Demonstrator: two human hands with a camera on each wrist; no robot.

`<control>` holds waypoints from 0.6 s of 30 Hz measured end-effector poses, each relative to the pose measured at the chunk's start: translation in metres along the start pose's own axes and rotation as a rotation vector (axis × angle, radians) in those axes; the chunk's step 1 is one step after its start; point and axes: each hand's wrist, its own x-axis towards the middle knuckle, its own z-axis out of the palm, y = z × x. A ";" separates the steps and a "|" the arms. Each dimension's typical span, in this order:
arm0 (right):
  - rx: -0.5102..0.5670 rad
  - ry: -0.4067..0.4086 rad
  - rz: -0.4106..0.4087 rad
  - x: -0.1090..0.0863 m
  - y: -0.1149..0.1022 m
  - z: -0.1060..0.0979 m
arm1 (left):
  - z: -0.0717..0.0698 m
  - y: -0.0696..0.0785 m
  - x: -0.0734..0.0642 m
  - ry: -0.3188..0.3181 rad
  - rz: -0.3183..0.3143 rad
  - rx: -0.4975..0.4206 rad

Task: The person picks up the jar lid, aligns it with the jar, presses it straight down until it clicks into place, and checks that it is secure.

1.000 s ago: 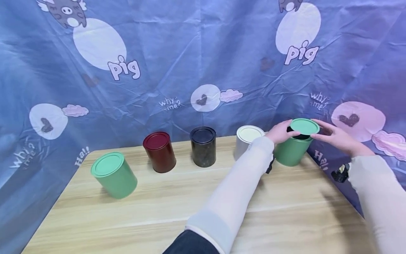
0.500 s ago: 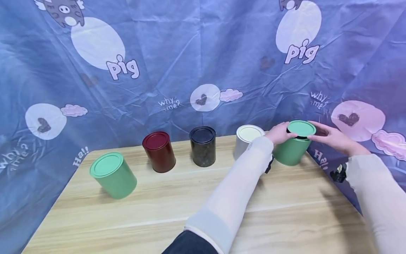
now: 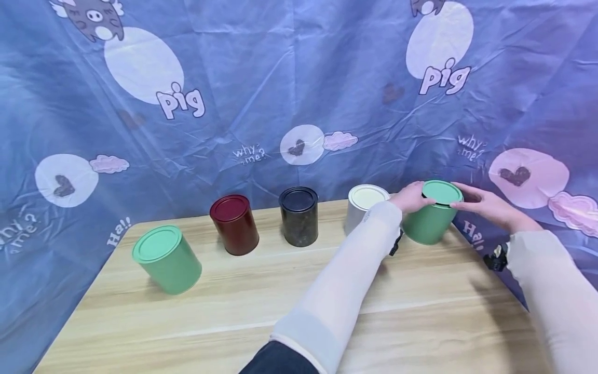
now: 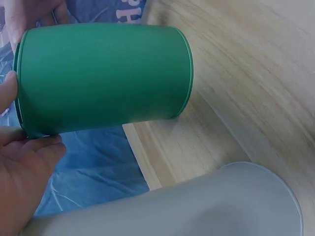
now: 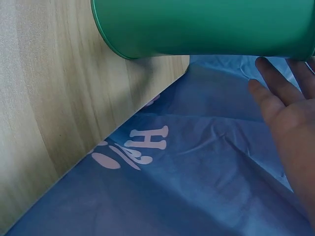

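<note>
At the back right corner of the table stands a green can (image 3: 429, 226), upright. A round green lid (image 3: 442, 192) lies over its mouth, with a thin dark gap along the front edge. My left hand (image 3: 410, 198) grips the lid's left side, its thumb on the near rim. From the opposite side my right hand (image 3: 488, 206) holds the rim between thumb and fingers. In the left wrist view the can (image 4: 103, 78) fills the upper left, with the left hand's fingers (image 4: 47, 143) at its top edge. The right wrist view catches the right hand (image 5: 295, 113) beside the can.
A white can (image 3: 359, 213) stands just left of the green one, partly behind my left sleeve. Farther left are a black can (image 3: 299, 223), a dark red can (image 3: 238, 231) and another green can (image 3: 173, 267), all lidded. A blue printed cloth (image 3: 261, 78) hangs behind the wooden table (image 3: 210, 317).
The lid has come down and slightly left onto the can, and the dark opening under it has shrunk to a thin line. Both hands moved down with it.
</note>
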 end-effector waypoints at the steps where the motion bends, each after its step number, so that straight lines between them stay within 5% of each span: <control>1: 0.009 -0.001 0.004 -0.001 0.000 0.001 | -0.001 0.000 -0.001 -0.004 0.003 0.006; 8: 0.010 0.010 -0.022 -0.004 0.005 0.002 | -0.004 0.003 -0.008 -0.026 -0.032 -0.033; 18: 0.225 -0.073 -0.055 -0.002 0.007 0.003 | 0.006 0.002 -0.011 -0.006 -0.107 -0.115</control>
